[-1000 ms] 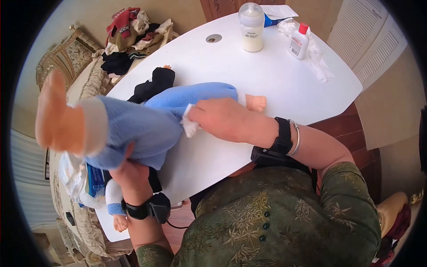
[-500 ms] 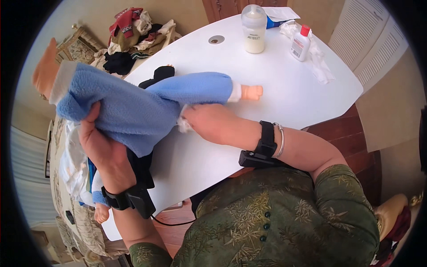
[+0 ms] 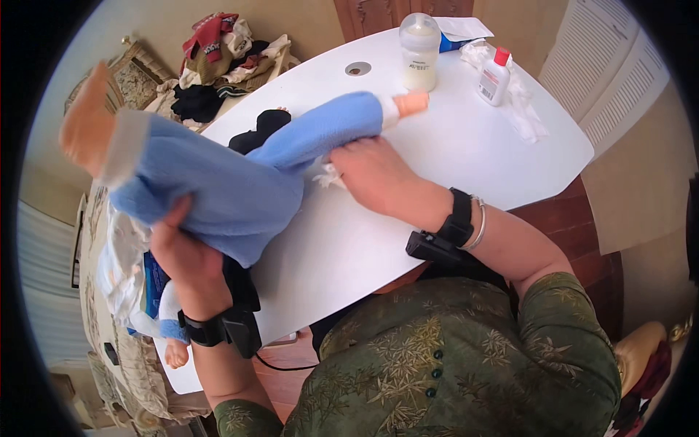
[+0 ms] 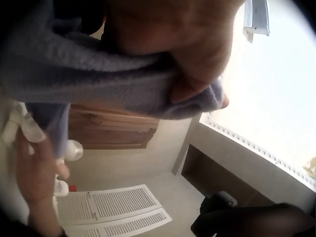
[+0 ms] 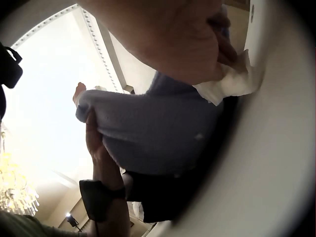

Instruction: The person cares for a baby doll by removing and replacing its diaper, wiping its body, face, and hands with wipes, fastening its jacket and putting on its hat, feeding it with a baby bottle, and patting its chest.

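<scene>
A baby doll in blue fleece pants (image 3: 218, 182) lies across the left of the table, both legs raised, its bare foot (image 3: 86, 127) pointing up at the far left. My left hand (image 3: 188, 251) grips that raised leg from below, thumb over the fleece; the left wrist view shows the hand (image 4: 182, 44) curled around the cloth. My right hand (image 3: 378, 175) pinches a crumpled white wipe (image 3: 328, 176), its knuckles right under the doll's other leg (image 3: 331, 127). In the right wrist view the wipe (image 5: 229, 84) hangs from the fingers close over the tabletop.
At the back stand a milk bottle (image 3: 419, 54) and a white bottle with a red cap (image 3: 494, 79), beside used wipes (image 3: 526, 116) and a blue packet (image 3: 455, 42). Left of the doll are a wipes pack (image 3: 154, 280) and white cloth. Clothes (image 3: 218, 58) are heaped beyond the table.
The doll's near leg has swung up and back with my left hand. My right hand, with the wipe, has moved from the doll's crotch to under its other leg, which has risen off the table.
</scene>
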`<action>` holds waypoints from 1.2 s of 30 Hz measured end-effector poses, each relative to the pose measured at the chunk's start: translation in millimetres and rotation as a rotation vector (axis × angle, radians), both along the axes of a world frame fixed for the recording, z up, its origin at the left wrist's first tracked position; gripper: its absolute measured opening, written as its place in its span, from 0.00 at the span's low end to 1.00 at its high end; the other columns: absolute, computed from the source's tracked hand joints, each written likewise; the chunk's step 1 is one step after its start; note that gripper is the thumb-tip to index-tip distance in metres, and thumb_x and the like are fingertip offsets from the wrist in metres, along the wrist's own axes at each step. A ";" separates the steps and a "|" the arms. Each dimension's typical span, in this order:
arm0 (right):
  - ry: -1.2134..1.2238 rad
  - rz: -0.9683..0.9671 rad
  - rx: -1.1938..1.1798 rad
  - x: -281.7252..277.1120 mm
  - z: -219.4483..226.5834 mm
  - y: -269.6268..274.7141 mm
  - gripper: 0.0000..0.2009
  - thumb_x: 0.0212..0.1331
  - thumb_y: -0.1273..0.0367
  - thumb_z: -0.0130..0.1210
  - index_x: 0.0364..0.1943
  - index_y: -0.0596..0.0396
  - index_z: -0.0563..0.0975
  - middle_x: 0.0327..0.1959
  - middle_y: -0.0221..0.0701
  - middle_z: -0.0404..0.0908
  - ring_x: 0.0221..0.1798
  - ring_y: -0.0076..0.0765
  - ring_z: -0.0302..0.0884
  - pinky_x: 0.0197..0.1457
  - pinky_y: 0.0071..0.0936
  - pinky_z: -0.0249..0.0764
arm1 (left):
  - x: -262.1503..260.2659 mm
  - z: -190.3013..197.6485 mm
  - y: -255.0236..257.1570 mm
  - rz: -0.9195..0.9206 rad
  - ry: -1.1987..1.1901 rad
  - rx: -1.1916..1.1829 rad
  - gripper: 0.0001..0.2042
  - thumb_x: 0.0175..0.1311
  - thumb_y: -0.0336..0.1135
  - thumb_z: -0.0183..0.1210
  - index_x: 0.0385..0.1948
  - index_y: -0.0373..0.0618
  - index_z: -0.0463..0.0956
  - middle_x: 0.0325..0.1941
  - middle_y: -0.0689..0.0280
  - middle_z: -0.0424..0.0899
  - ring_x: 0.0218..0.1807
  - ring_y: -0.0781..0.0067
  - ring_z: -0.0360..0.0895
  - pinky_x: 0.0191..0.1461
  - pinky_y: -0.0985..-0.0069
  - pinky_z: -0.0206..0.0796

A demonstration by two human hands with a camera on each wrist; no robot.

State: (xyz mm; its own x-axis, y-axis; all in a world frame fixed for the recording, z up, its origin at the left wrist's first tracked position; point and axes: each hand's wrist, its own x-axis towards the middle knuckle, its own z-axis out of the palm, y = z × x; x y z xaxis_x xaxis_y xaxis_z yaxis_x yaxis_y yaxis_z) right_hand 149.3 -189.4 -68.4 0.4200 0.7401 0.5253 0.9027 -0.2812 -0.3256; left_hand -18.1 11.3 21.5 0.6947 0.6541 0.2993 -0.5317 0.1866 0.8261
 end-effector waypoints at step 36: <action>0.621 0.298 -0.193 30.9 6.4 -16.9 0.07 0.55 0.69 0.55 0.37 0.53 0.76 0.36 0.36 0.79 0.43 0.38 0.78 0.47 0.34 0.72 | 122.1 35.3 -41.9 -0.172 0.531 1.381 0.24 0.48 0.40 0.64 0.47 0.37 0.76 0.42 0.51 0.81 0.44 0.57 0.80 0.49 0.69 0.70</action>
